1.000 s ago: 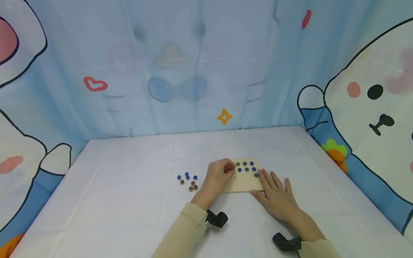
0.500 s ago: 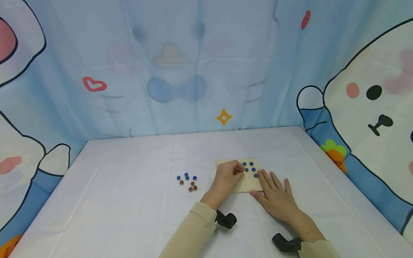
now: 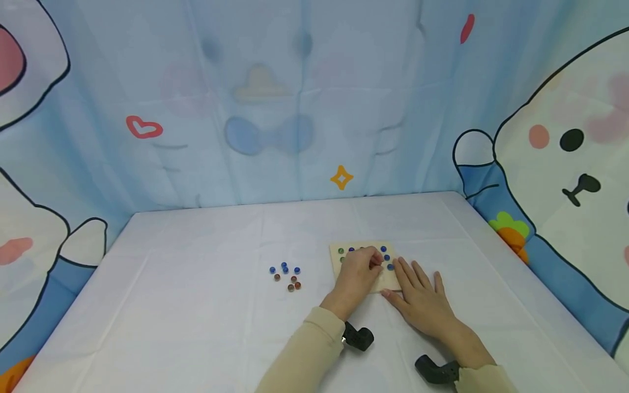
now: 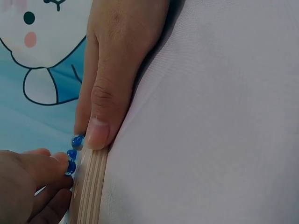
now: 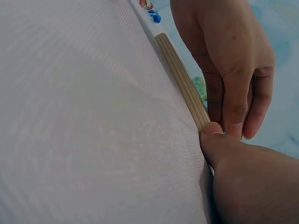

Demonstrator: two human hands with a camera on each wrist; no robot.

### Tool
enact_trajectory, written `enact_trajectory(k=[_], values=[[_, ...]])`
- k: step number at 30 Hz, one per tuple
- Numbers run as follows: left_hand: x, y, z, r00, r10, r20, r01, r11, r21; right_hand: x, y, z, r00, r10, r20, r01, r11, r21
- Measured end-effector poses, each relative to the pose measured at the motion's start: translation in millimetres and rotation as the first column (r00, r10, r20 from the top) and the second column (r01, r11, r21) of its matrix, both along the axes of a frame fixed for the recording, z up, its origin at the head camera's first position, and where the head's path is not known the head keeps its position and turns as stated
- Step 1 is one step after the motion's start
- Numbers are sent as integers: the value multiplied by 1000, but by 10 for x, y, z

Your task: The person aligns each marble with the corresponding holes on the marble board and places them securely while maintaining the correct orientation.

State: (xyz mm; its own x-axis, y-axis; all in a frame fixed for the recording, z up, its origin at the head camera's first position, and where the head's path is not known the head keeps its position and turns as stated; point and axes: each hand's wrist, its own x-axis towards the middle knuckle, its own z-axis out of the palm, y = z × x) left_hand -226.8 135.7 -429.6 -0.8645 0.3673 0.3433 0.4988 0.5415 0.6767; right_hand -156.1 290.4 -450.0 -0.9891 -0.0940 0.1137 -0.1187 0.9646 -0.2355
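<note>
Wooden board [image 3: 389, 280], one; loose marbles [image 3: 285, 270] beside it, eight.

Left hand [image 3: 357, 277] covers middle part of wooden board [image 3: 391, 281] in head view; whether it pinches something there, too small to tell. In left wrist view, same hand cut by left edge. In right wrist view, green marble [image 5: 199, 86] blurred, partly hidden; red marble [image 5: 146, 4] cut by top edge.
</note>
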Motion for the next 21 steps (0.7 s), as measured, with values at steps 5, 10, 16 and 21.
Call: enact_trajectory(k=[5, 10, 16, 21], values=[[17, 31, 1, 999, 24, 26, -23, 1000, -17, -1, -1, 4, 1000, 9, 5, -9, 1000, -12], [37, 55, -1, 999, 39, 6, -38, 998, -54, 11, -6, 20, 1000, 10, 9, -10, 1000, -22], [52, 49, -8, 999, 28, -16, -29, 997, -68, 13, 7, 22, 1000, 10, 4, -10, 1000, -20], [56, 20, -18, 1000, 3, -25, -4, 1000, -31, 11, 11, 13, 1000, 7, -4, -7, 1000, -15]])
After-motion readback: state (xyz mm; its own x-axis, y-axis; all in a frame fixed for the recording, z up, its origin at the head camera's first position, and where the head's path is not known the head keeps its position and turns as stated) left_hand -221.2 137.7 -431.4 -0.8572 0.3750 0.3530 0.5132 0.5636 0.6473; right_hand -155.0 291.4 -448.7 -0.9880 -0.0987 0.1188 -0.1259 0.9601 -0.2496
